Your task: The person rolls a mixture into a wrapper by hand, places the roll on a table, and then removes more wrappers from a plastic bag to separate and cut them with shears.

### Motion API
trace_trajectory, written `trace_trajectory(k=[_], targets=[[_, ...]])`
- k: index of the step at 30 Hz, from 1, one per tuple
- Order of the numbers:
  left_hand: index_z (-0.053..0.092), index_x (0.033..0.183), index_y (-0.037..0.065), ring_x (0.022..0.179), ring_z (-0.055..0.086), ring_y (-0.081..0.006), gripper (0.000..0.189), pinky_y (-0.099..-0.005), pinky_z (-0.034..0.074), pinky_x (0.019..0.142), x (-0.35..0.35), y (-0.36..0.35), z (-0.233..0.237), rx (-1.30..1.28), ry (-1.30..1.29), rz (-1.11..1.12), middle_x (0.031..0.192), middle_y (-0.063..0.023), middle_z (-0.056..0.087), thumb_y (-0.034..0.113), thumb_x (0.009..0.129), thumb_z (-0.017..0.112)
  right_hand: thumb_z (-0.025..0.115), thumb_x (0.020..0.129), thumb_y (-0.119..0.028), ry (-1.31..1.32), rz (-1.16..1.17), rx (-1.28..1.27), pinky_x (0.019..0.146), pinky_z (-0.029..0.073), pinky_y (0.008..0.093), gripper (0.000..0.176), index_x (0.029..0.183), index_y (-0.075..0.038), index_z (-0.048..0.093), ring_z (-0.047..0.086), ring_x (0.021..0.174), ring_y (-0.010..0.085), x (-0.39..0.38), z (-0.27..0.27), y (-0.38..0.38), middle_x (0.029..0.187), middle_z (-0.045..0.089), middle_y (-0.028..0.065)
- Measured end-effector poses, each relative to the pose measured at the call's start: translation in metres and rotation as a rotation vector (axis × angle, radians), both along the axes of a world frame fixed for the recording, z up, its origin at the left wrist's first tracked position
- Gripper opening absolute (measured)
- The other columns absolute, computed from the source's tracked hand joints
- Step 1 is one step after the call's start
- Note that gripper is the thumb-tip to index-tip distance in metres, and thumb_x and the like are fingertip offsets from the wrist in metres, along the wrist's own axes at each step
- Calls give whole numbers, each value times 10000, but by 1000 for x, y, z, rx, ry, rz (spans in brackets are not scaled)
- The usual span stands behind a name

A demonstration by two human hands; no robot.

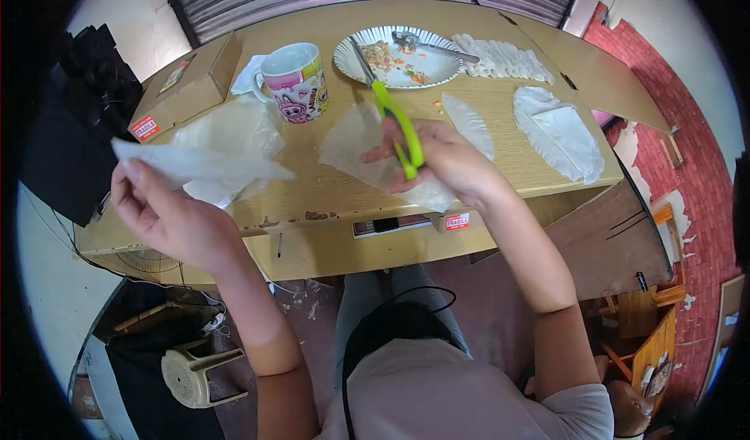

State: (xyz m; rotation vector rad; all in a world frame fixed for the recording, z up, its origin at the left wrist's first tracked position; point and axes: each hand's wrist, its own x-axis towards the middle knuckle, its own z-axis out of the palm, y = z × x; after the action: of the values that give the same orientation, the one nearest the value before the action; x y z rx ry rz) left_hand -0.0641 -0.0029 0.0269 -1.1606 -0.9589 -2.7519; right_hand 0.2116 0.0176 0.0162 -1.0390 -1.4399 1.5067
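Observation:
My left hand point(176, 221) pinches a thin white spring roll wrapper point(195, 163) by its edge, above the table's left side. In my right hand point(453, 159) is a pair of scissors with lime-green handles point(402, 128), its blades pointing away from me toward the plate. Below that hand, a round wrapper point(344, 139) lies on the table, partly hidden by the hand. A cut wrapper piece point(467, 124) lies just right of it. Further right rests a stack of folded wrappers point(555, 139). More wrappers in clear plastic point(242, 131) lie behind my left hand.
A paper plate point(344, 61) holds chopped filling point(381, 56) and a spoon point(437, 47). Right of it sits a row of white rolls point(508, 59). A printed mug point(295, 85) and a cardboard box point(187, 81) stand at the back left. A plastic stool point(187, 377) is on the floor.

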Motion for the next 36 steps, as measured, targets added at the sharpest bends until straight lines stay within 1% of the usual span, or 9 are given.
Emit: trace_trajectory(k=[5, 8, 10, 15, 19, 26, 28, 31, 36], targets=[[631, 1152, 1, 896, 590, -86, 194, -248, 503, 795, 48, 4, 14, -185, 388, -93, 1061, -69, 661, 132, 1009, 631, 543, 1052, -337, -298, -166, 268, 473, 477, 205, 397, 1089, 35, 675, 602, 503, 100, 79, 31, -32, 806, 717, 88], [674, 1114, 40, 746, 573, -53, 144, -248, 501, 659, 82, 18, 35, -393, 749, -277, 976, -51, 693, 77, 976, 658, 532, 1060, -289, -453, -314, 212, 455, 446, 198, 338, 1063, 17, 675, 584, 494, 77, 120, 39, -52, 743, 673, 33], [662, 1140, 57, 697, 563, -42, 182, -246, 485, 607, 106, 43, 40, -270, 843, -425, 936, -40, 702, 100, 964, 676, 615, 1020, -282, -505, -485, 177, 467, 469, 216, 317, 910, 13, 655, 582, 509, 77, 144, 32, -52, 712, 650, 17], [638, 1156, 61, 692, 601, -73, 202, -254, 489, 605, 157, 95, 36, -452, 764, -885, 953, -48, 712, 116, 963, 667, 719, 929, -351, -853, -608, 313, 484, 442, 342, 467, 754, 74, 634, 622, 508, 169, 173, 9, -35, 548, 579, 116], [589, 1204, 72, 868, 678, -115, 226, -228, 543, 729, 178, 112, 26, -575, 794, -1052, 985, -50, 687, 76, 983, 638, 779, 841, -326, -1059, -689, 487, 578, 510, 404, 380, 851, 49, 715, 683, 604, 333, 159, 6, -31, 667, 666, 216], [613, 1141, 44, 878, 694, -156, 168, -274, 576, 717, 187, 96, 19, -658, 589, -1048, 1018, -59, 696, 46, 973, 610, 754, 859, -298, -1505, -683, 571, 646, 554, 442, 310, 828, 9, 719, 705, 708, 364, 137, 20, -27, 703, 687, 199], [662, 1044, 15, 831, 718, -165, 114, -288, 580, 704, 185, 97, 21, -703, 842, -973, 1000, -95, 720, 70, 965, 600, 735, 873, -304, -1650, -622, 648, 656, 561, 446, 291, 828, -16, 725, 709, 724, 354, 139, 19, -25, 756, 701, 180], [704, 985, -7, 767, 738, -174, 159, -286, 571, 681, 190, 97, 22, -632, 1088, -717, 932, -127, 741, 113, 959, 604, 735, 868, -333, -1660, -624, 720, 658, 560, 440, 308, 849, -27, 727, 707, 732, 347, 133, 30, -28, 832, 709, 170], [708, 982, -65, 772, 754, -182, 232, -280, 558, 662, 205, 97, 39, -897, 1165, -761, 828, -142, 745, 147, 948, 620, 751, 853, -357, -1364, -635, 863, 670, 559, 430, 348, 893, -14, 710, 707, 741, 343, 112, 41, -31, 864, 708, 171]])
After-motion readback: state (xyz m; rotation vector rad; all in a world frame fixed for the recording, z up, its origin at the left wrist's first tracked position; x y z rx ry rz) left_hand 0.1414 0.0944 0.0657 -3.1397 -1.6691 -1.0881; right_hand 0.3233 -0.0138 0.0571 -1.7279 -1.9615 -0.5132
